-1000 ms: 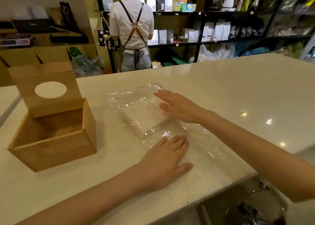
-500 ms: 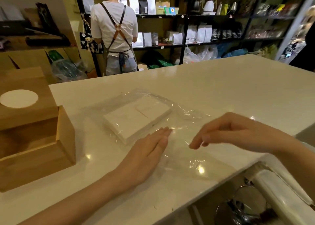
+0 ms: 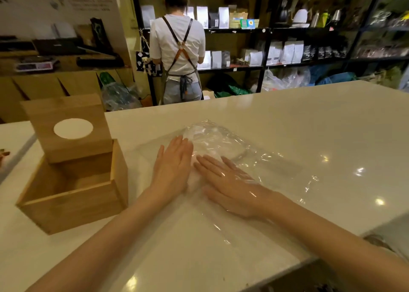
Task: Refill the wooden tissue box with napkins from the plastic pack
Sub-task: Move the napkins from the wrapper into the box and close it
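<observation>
Both hands lie flat with fingers extended, gripping nothing. The left hand [image 3: 171, 170] presses palm-down on the near-left end of the plastic pack [image 3: 223, 150]. The right hand [image 3: 230, 185] has slid inside the clear film, which gleams over its back, with its fingertips [image 3: 200, 160] reaching toward the white napkins [image 3: 199, 150] under the wrinkled plastic. The pack lies on the white counter [image 3: 309, 125], just right of the wooden tissue box [image 3: 75, 194], which stands open with its holed lid [image 3: 66, 123] propped on the far rim. The napkins look light, soft and easily fanned; the film is slippery. Best to pinch the whole stack at its sides
</observation>
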A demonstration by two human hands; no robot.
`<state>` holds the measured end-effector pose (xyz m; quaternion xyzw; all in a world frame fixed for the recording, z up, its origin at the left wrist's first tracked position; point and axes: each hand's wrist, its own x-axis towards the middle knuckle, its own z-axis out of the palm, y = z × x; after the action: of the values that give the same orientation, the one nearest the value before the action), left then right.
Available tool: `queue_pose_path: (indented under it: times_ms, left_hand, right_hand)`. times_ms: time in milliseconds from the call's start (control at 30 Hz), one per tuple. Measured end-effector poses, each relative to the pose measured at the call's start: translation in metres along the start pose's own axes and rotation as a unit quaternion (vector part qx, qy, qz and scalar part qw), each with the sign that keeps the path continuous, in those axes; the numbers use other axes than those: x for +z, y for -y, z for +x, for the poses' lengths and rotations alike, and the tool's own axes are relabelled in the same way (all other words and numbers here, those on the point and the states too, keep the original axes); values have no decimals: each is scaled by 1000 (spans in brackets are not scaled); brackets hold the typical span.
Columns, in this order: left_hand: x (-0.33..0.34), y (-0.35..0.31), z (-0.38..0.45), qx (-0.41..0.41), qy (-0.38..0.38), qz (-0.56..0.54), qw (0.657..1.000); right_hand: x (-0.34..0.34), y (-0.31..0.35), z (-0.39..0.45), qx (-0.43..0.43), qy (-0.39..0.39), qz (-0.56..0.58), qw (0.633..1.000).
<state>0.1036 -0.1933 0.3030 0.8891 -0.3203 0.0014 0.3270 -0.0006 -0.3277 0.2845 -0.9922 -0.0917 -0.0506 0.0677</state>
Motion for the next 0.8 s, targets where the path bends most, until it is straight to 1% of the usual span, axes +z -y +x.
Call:
queue_pose_path:
  times_ms: [33, 100, 200, 233, 300, 333, 400, 433, 500, 633, 700, 800]
  left_hand:
    - [-1, 6, 5, -34, -22, -18, 999]
    - [-3, 16, 9, -67, -48, -62, 995]
    - [4, 26, 10, -113, -34, -113, 987]
    - [3, 28, 12, -137, -31, -138, 980]
    - [2, 30, 15, -163, -27, -155, 974]
    - [2, 29, 15, -164, -21, -146, 975]
    - [3, 28, 14, -162, -7, -128, 978]
    - [3, 29, 14, -161, -4, -120, 980]
    - [4, 31, 15, -156, -1, -105, 982]
    - [9, 36, 19, -162, 8, -71, 984]
    - [9, 38, 22, -168, 19, -49, 984]
    - [8, 36, 21, -140, 42, 21, 989]
  right_hand:
    - [-1, 5, 7, 3, -11, -4, 1000]
    - [5, 8, 16, -9, -33, -2, 999]
    - [14, 3, 19, -21, -40, -45, 998]
    - [18, 0, 18, -23, -32, -61, 997]
    - [20, 1, 15, -30, -31, -71, 997]
    - [15, 3, 15, -24, -26, -60, 998]
    - [9, 8, 11, -8, -17, 7, 1000]
    - [7, 9, 9, -16, -24, 28, 999]
    - [7, 10, -2, -22, -27, 26, 999]
    - [2, 14, -28, 7, -45, 23, 999]
    - [-5, 18, -42, 10, -13, 26, 1000]
    - [-16, 25, -67, 23, 30, 31, 999]
